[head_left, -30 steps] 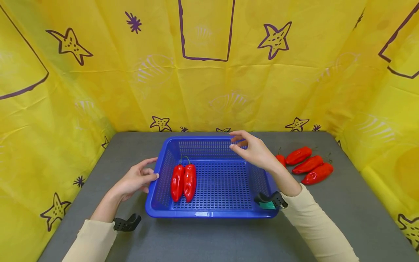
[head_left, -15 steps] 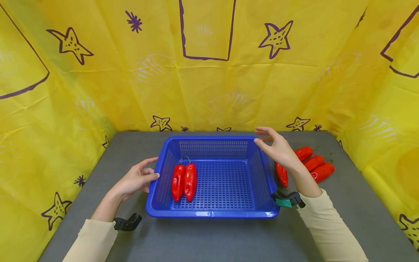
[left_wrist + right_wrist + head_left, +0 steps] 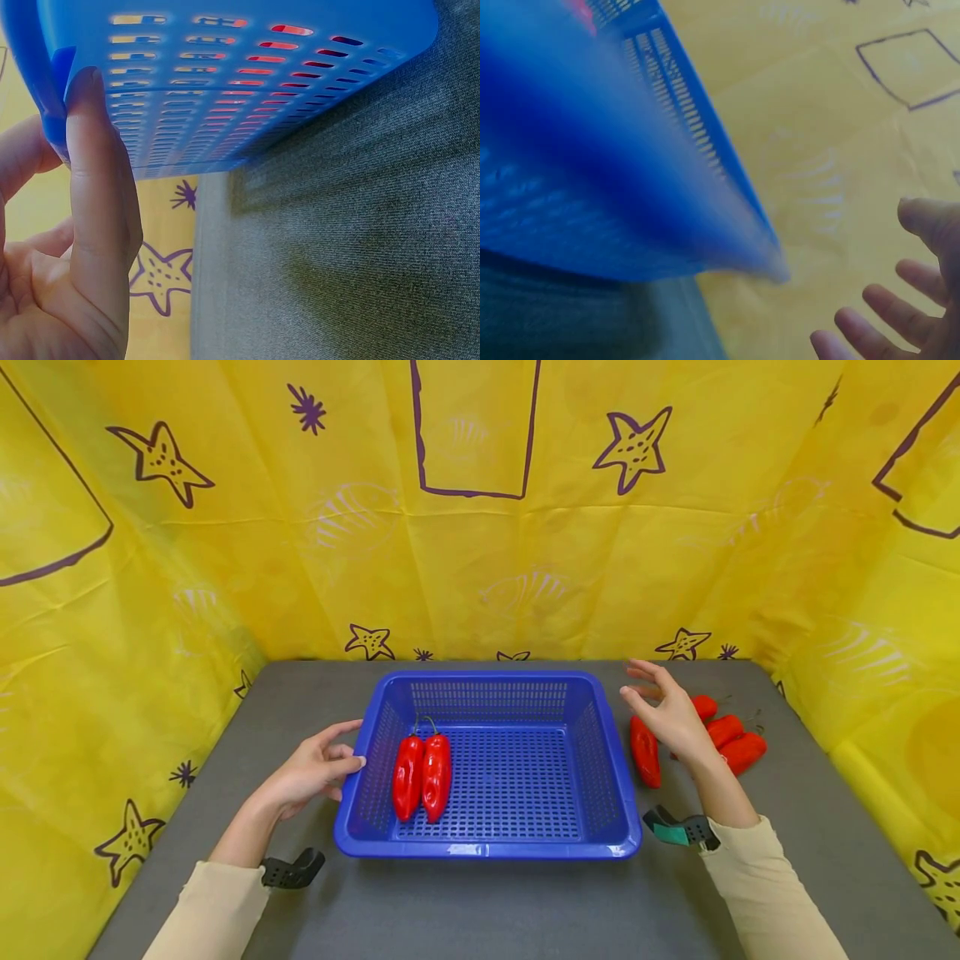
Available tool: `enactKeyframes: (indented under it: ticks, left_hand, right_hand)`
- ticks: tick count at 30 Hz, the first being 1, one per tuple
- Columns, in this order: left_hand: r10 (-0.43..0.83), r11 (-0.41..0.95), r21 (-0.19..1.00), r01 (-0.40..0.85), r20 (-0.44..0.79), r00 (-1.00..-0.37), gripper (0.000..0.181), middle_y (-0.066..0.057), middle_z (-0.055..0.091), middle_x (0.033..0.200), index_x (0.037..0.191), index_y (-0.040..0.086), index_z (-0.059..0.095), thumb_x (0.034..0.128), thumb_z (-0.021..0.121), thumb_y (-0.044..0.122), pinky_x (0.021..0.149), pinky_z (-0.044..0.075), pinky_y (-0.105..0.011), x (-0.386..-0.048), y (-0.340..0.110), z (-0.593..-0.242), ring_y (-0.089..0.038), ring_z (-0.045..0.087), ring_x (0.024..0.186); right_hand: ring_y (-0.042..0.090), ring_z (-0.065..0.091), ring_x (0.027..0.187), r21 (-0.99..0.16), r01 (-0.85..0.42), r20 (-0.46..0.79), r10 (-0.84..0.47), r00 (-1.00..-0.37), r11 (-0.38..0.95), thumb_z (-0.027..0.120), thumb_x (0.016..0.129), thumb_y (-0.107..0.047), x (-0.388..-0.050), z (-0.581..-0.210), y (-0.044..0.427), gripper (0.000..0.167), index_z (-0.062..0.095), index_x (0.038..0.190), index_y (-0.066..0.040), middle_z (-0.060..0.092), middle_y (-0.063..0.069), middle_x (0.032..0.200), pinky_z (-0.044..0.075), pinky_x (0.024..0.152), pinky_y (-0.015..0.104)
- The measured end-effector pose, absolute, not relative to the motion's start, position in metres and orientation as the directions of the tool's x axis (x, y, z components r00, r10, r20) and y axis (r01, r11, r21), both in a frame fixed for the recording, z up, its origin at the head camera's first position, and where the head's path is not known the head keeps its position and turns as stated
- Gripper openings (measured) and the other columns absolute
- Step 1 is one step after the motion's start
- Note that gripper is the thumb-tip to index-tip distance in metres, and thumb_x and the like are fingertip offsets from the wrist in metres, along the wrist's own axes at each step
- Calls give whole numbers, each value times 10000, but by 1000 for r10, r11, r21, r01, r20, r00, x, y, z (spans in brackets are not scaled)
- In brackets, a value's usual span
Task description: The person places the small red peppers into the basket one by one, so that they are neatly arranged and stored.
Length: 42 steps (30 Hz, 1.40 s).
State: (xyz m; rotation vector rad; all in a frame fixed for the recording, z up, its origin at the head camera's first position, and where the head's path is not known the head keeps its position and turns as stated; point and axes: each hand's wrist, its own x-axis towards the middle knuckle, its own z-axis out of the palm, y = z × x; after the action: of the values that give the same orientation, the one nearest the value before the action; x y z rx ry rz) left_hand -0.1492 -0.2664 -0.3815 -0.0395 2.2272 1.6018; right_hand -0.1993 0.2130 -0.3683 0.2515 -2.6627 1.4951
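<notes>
A blue plastic basket (image 3: pixel 487 850) with slotted walls stands on the table. Two glossy red peppers (image 3: pixel 437 777) lie side by side at its left end, stems pointing away. My left hand (image 3: pixel 315 768) pinches the basket's left rim; in the left wrist view its thumb (image 3: pixel 94 150) lies against the wall just under the lip. Beyond the basket's right side, my right hand (image 3: pixel 671 718) hovers with fingers spread and nothing in them. Just below its fingers lies a single red pepper (image 3: pixel 645 753). Several more red peppers (image 3: pixel 742 752) are partly hidden behind this hand.
The grey table (image 3: pixel 480 910) extends around the basket. Yellow patterned cloth (image 3: pixel 480 577) hangs at the back and both sides. Each wrist wears a black strap mount, the left one (image 3: pixel 292 868) beside the basket's near left corner.
My right hand has moved right, from above the basket's far right corner to above the peppers outside it. The left hand and basket have stayed put.
</notes>
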Motion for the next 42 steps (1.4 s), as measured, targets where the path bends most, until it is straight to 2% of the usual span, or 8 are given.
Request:
enactKeyframes:
  ticks: [4,7,19,35,37,38,40,42]
  left_hand:
    - [210,341,908,-244,-327,-921,717,-164,604,900,1450,108,203,873,625,152,642,563,-448,-149,-266,-381,-274,654,758]
    - [215,338,909,-243,-326,-921,718,-165,604,902,1449,108,201,873,626,153,643,563,-449,-149,-266,-381,-275,654,759]
    - [227,322,916,-240,-321,-920,716,-165,602,901,1450,108,196,876,621,147,646,561,-459,-149,-267,-383,-280,656,753]
    - [234,310,920,-241,-319,-918,717,-156,589,896,1449,111,196,875,623,145,645,562,-457,-149,-267,-383,-273,650,746]
    - [232,312,919,-241,-320,-919,716,-155,588,894,1450,111,196,875,622,145,645,562,-456,-149,-267,-383,-271,650,747]
    - [231,312,919,-241,-320,-919,716,-155,589,895,1450,112,196,875,622,145,645,562,-455,-149,-267,-383,-271,650,748]
    - [229,314,918,-241,-320,-919,717,-156,590,895,1450,112,195,875,622,145,644,562,-454,-149,-267,-383,-272,651,750]
    - [229,315,918,-242,-321,-919,719,-158,593,897,1451,113,196,874,623,146,645,562,-452,-149,-267,-383,-274,652,753]
  right_hand:
    - [363,488,1156,-864,-151,139,-62,-988,480,536,924,-314,-196,-380,220,590,302,1429,-118,411,186,1380,485,789,123]
    - [375,481,1161,-887,-135,137,-27,-990,442,532,928,-293,-194,-388,225,589,292,1434,-109,402,208,1379,460,738,56]
    - [386,510,1111,-867,-75,139,94,-986,493,518,932,-299,-189,-417,240,561,338,1397,-42,448,235,1338,427,681,14]
    - [363,561,1082,-813,29,108,199,-974,582,529,919,-341,-182,-450,249,539,408,1356,-49,512,221,1275,366,648,-20]
    - [362,569,1070,-803,30,114,203,-972,596,532,920,-326,-182,-454,249,523,419,1347,-45,523,223,1259,366,670,-9]
    - [361,574,1065,-798,31,118,206,-971,602,533,919,-320,-181,-456,249,516,426,1341,-43,529,222,1252,405,699,27]
    - [363,578,1059,-790,34,123,214,-969,612,537,918,-309,-181,-458,248,504,436,1332,-41,538,223,1240,489,776,153]
    - [369,578,1057,-784,39,127,221,-967,619,540,917,-303,-181,-459,247,495,443,1325,-41,543,224,1235,511,853,327]
